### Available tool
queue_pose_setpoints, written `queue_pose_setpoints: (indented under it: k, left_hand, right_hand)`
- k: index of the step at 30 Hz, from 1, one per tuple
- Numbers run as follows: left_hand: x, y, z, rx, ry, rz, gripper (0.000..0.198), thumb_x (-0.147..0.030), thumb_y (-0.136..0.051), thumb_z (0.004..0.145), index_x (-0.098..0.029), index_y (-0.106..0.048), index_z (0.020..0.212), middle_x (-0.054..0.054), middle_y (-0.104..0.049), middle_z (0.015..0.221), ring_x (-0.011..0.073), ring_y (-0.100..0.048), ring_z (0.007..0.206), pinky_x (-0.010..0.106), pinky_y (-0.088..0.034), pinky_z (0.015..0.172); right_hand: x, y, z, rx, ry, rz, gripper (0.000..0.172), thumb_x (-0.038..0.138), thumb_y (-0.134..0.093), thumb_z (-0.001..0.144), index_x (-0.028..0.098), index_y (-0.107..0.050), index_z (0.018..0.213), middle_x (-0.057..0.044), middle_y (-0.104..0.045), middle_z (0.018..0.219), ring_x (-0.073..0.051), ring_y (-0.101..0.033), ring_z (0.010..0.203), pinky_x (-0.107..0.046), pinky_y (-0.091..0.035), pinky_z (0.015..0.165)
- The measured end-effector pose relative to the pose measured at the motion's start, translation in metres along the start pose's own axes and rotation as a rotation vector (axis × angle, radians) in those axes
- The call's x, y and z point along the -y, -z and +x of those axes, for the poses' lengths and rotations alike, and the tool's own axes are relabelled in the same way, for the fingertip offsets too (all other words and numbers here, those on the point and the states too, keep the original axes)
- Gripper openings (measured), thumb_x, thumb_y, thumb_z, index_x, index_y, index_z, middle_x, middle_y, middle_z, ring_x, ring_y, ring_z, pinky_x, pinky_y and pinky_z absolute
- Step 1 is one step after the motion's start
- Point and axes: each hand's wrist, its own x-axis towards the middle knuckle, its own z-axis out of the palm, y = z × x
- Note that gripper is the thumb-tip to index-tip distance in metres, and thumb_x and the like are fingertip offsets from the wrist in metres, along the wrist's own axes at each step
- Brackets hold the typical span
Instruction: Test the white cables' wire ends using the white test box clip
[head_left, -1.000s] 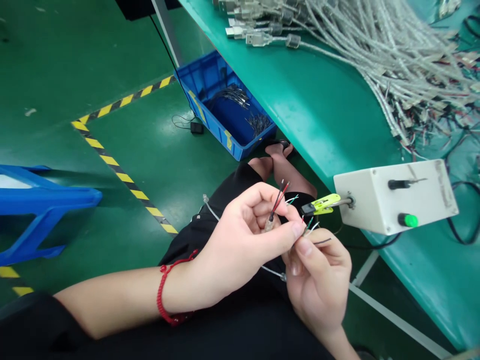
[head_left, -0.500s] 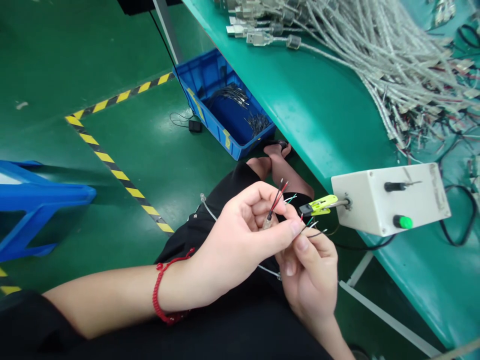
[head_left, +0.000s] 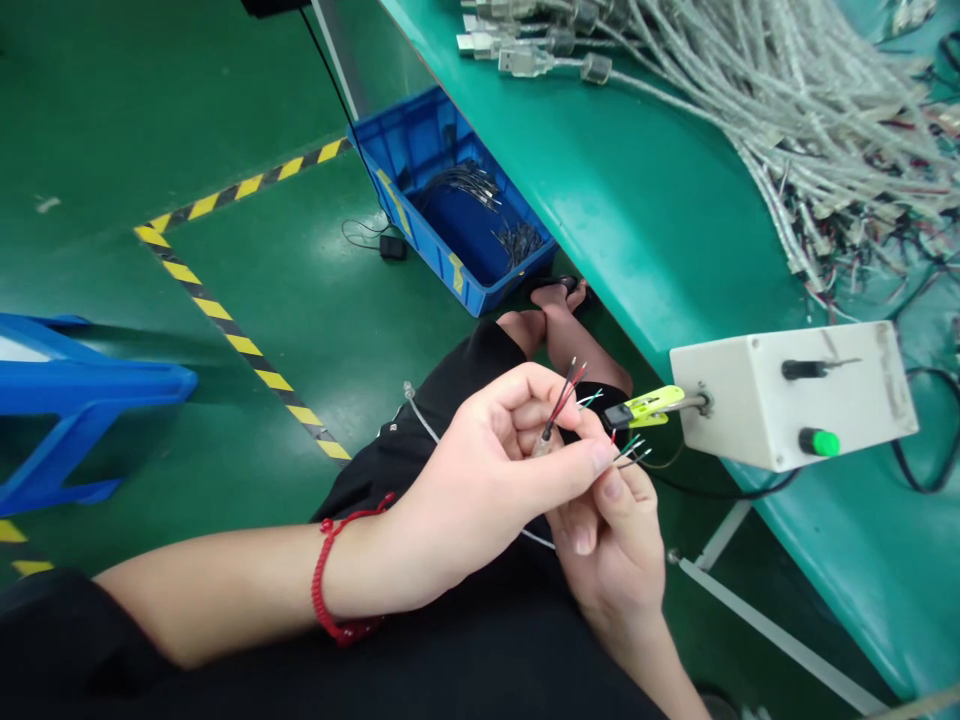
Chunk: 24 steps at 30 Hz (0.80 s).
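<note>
Floor: green, with a striped tape line, well apart from the left hand on its outer side.
Workbench: green top, beyond the hands and to their right.
Blue crate, on the floor past the left hand's fingertips; dark bundled leads inside.
Cable heap: pale cables on the bench, well beyond the right hand, bare wire ends toward its right.
Grey box, at the bench edge just right of and beyond the right hand; green button on its face.
Left hand, narrow; fingers curled round a clear-sheathed cable end, thumb and forefinger pinched forward.
Right hand, narrow; thumb and finger closed at the base of a second wire fan, against the left thumb tip. Exact grip on each strand could not be told.
Yellow clip, from the grey box, just beyond both hands' fingertips; black connector in its mouth, apart from the wires.
First wire fan: red and black strands up from the left fingers; green and white strands beside the forefinger.
Risk, judged: strands might cross or be confused, the two fans being so close; a hard pinch or tug might bend the fine tips; bare tips touching might short.
Writing: faint marking at the grey box's right end, illegible; no brand readable.
</note>
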Motion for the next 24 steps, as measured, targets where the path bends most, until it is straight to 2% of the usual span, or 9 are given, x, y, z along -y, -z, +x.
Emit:
queue_pose_setpoints:
  k: [6,13,15,17,19,21,24]
  left_hand:
    - [0.0004,-0.0002,-0.0005,-0.001,-0.023,-0.026,0.028,-0.020,-0.086,0.093,-0.018,-0.057,0.092,-0.003,-0.071,0.089,0.0063,-0.065,0.072,0.015,-0.055,0.065]
    - [0.0028,-0.0010,-0.0021,0.008,-0.009,-0.026,0.029,-0.022,-0.086,0.092,-0.019,-0.057,0.092,-0.003,-0.070,0.089,0.0077,-0.063,0.069,0.017,-0.056,0.059]
    - [0.0038,-0.0017,-0.0021,0.001,-0.008,-0.022,0.029,-0.023,-0.086,0.092,-0.020,-0.057,0.092,-0.003,-0.070,0.090,0.0084,-0.063,0.070,0.018,-0.056,0.059]
    - [0.0043,-0.0016,-0.0012,-0.011,-0.008,-0.018,0.029,-0.023,-0.086,0.093,-0.020,-0.057,0.092,-0.003,-0.070,0.090,0.0085,-0.063,0.070,0.018,-0.056,0.059]
    - [0.0039,-0.0003,-0.0005,-0.011,0.001,-0.013,0.028,-0.023,-0.085,0.093,-0.021,-0.057,0.093,-0.003,-0.070,0.089,0.0085,-0.063,0.069,0.018,-0.056,0.058]
    - [0.0032,0.0011,-0.0023,-0.001,0.008,-0.012,0.029,-0.023,-0.085,0.093,-0.021,-0.056,0.092,-0.003,-0.069,0.089,0.0090,-0.063,0.069,0.018,-0.055,0.057]
    - [0.0065,0.0022,-0.0075,0.006,0.011,-0.017,0.029,-0.021,-0.082,0.094,-0.021,-0.054,0.089,-0.004,-0.064,0.084,0.0088,-0.064,0.068,0.018,-0.058,0.060]
  right_hand:
    - [-0.0002,-0.0001,-0.0003,0.043,-0.020,0.013,0.038,0.034,-0.069,0.102,0.021,-0.074,0.137,0.006,-0.056,0.042,-0.008,-0.041,0.039,-0.023,-0.033,0.047]
    - [-0.0012,0.0015,-0.0033,0.032,0.003,-0.018,0.037,0.033,-0.070,0.101,0.021,-0.074,0.135,0.005,-0.059,0.044,-0.008,-0.044,0.040,-0.023,-0.035,0.047]
    - [-0.0014,0.0019,-0.0044,0.023,0.013,-0.016,0.026,0.033,-0.071,0.100,0.022,-0.079,0.123,0.005,-0.059,0.045,-0.008,-0.045,0.040,-0.022,-0.035,0.047]
    - [-0.0018,0.0030,-0.0038,0.023,0.010,-0.008,0.015,0.033,-0.072,0.100,0.021,-0.082,0.100,0.005,-0.059,0.045,-0.008,-0.045,0.040,-0.022,-0.036,0.047]
    - [-0.0030,0.0044,-0.0014,0.016,0.003,-0.005,0.022,0.033,-0.072,0.099,0.020,-0.078,0.082,0.004,-0.059,0.045,-0.007,-0.046,0.041,-0.022,-0.038,0.048]
    - [-0.0046,0.0039,0.0000,-0.011,0.013,-0.019,0.027,0.034,-0.076,0.097,0.020,-0.075,0.074,0.004,-0.058,0.044,-0.007,-0.047,0.041,-0.022,-0.038,0.048]
    - [-0.0095,-0.0039,-0.0061,-0.130,0.021,-0.044,0.024,0.039,-0.087,0.086,0.021,-0.075,0.076,0.005,-0.055,0.044,-0.006,-0.043,0.038,-0.021,-0.033,0.043]
